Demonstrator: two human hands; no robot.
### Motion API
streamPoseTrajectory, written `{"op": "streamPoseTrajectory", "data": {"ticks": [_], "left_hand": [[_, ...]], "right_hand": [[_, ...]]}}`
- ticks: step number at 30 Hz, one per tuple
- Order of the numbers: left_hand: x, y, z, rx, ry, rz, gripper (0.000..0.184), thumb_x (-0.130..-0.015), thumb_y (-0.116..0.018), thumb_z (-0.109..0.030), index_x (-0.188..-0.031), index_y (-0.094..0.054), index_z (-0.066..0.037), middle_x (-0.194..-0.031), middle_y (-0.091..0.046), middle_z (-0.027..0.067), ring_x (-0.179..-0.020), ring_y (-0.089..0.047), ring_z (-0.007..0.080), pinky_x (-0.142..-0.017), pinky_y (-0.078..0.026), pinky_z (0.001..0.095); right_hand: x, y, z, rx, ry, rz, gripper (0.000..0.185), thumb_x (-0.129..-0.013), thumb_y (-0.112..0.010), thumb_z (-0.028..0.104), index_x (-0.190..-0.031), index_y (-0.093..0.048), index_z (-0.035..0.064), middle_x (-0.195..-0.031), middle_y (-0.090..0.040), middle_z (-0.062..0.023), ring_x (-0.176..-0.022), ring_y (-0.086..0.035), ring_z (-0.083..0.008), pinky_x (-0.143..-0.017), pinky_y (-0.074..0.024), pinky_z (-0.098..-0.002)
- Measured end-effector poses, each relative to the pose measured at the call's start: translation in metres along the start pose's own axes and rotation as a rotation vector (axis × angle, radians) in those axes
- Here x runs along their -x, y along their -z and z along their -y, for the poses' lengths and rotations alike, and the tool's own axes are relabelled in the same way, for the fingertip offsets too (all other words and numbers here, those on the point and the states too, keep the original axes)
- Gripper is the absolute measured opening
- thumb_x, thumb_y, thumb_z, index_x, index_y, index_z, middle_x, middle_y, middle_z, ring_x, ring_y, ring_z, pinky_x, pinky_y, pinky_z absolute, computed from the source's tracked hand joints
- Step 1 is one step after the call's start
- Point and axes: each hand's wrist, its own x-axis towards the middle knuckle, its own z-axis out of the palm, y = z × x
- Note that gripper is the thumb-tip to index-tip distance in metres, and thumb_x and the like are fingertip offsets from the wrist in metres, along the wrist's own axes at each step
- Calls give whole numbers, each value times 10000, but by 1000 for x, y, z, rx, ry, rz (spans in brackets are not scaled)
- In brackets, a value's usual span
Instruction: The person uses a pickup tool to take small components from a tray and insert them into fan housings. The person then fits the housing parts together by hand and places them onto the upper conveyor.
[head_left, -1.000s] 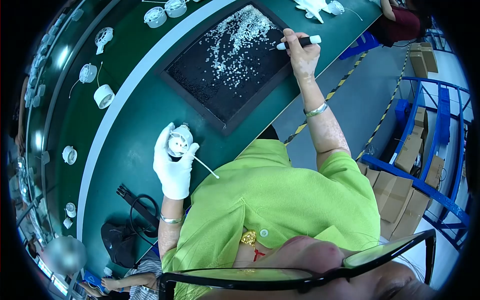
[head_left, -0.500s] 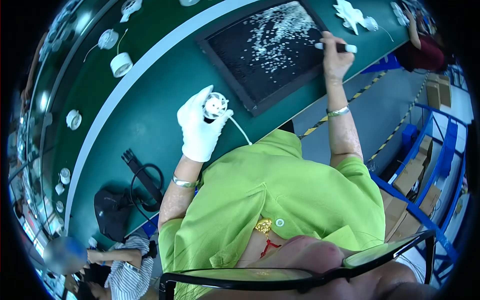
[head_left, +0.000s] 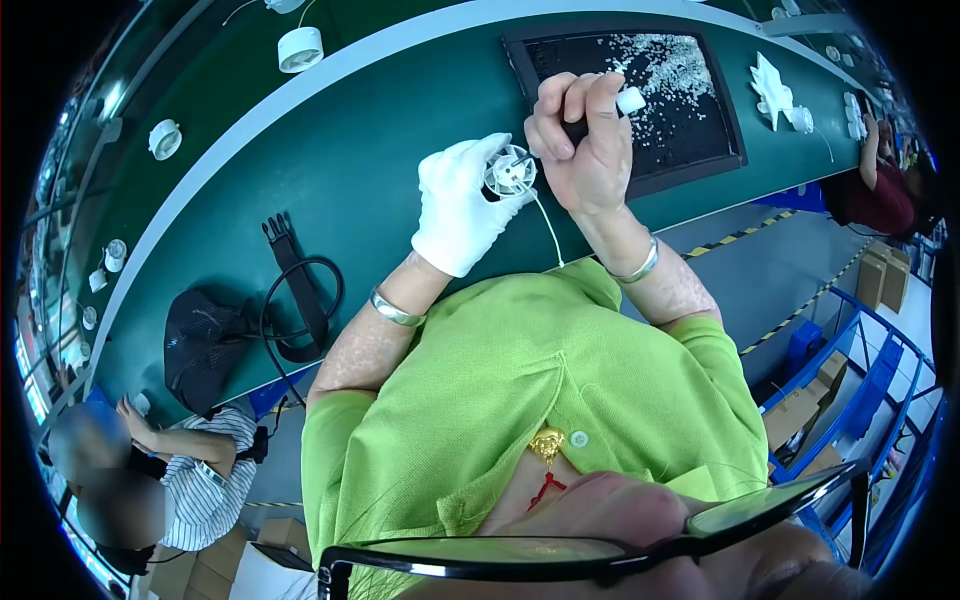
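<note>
Free to cross the green worktop between the gloved left hand and the black strap; blocked farther left by the black bag; barred over the black tray's left end by the bare right hand; narrow between tray and white glove

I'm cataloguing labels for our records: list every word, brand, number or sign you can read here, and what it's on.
No text is readable.
White fan part in the gloved left hand: no lettering visible.
Tool in the right hand: none visible; mostly covered.
Black bag-like item: any mark is too small.
Cardboard boxes: any print is too blurred.
</note>
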Motion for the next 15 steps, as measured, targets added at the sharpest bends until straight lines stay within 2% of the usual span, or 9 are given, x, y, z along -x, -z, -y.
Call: {"op": "streamPoseTrajectory", "data": {"ticks": [1,6,12,15], "left_hand": [[0,0,1,21,12,-4,524,-564,-823,-133,-1045,-650,-18,-875,-679,93,-731,-630,235,-726,-469,314],[-2,3,1,12,13,12,499,-595,-833,-137,-1038,-648,2,-919,-691,124,-763,-655,267,-724,-508,339],[2,0,4,-20,-20,-24,478,-603,-827,-132,-1026,-648,0,-901,-689,114,-751,-651,264,-709,-505,331],[2,-3,7,-45,-94,-118,423,-594,-805,-152,-972,-656,-33,-782,-645,78,-637,-595,251,-629,-455,330]], "right_hand": [[1,0,-5,-90,-36,1,502,-999,-454,434,-672,-460,53,-754,-561,-109,-472,-377,-105,-463,-335,-239],[3,0,-19,-9,51,33,456,-983,-521,381,-674,-462,51,-723,-535,-92,-409,-271,-61,-402,-243,-202],[7,5,-24,-28,31,81,416,-968,-562,322,-673,-470,43,-729,-542,-98,-433,-311,-77,-410,-257,-198],[13,5,-27,160,66,134,390,-956,-577,277,-664,-481,36,-726,-556,-96,-454,-331,-87,-418,-276,-211]]}}
